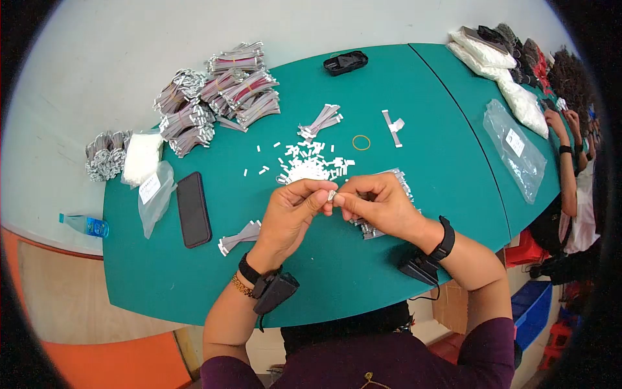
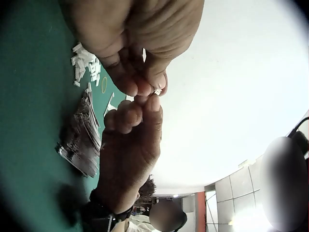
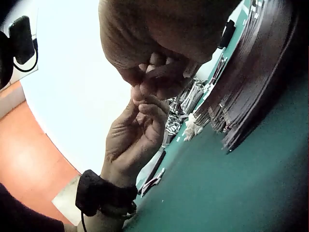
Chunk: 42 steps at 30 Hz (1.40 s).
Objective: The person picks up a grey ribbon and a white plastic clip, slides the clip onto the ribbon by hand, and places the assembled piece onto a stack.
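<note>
Over the front of the green table, my left hand (image 1: 291, 214) and right hand (image 1: 385, 207) meet at the fingertips. Between them is a small white connector-like piece (image 1: 332, 194), pinched by the thumb and forefinger of each hand. In the left wrist view the piece (image 2: 157, 92) peeks out between the thumbs, mostly covered. Fingers hide it in the right wrist view. Just beyond the hands lies a heap of small white connectors (image 1: 310, 167). A stack of grey flat ribbon cables (image 1: 403, 185) lies partly beneath my right hand.
More ribbon cables (image 1: 241, 237) lie beside my left forearm, near a dark phone (image 1: 194, 209). Bundled cables (image 1: 236, 91) are piled at the back left. A rubber band (image 1: 361, 142) and a single cable (image 1: 393, 128) lie beyond the right hand. Another person's arms (image 1: 565, 155) are at far right.
</note>
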Tool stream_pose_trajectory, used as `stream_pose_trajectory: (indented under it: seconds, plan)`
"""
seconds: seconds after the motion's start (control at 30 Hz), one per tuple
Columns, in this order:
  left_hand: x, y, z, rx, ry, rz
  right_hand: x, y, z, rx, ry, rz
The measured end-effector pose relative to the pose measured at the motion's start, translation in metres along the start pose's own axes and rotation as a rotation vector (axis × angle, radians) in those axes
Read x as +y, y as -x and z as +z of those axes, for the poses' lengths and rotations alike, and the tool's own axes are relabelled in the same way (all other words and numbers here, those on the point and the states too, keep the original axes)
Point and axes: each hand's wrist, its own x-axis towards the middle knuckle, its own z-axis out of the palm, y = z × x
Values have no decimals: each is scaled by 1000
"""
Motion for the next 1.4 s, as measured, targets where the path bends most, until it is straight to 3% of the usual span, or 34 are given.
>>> stream_pose_trajectory:
  seconds: [0.23,0.53,0.83,1.4]
  plan:
    - [2,1,2,3,-3,-1,6,-1,1,15,-13,-62]
    - [0,0,-1,-14,22,-23,0,1,0,5,62,-19]
    - [0,0,1,-10,16,2,0,0,1,-1,-37,26]
    - [-1,0,0,-17,51,-23,1,1,2,3,-23,-4]
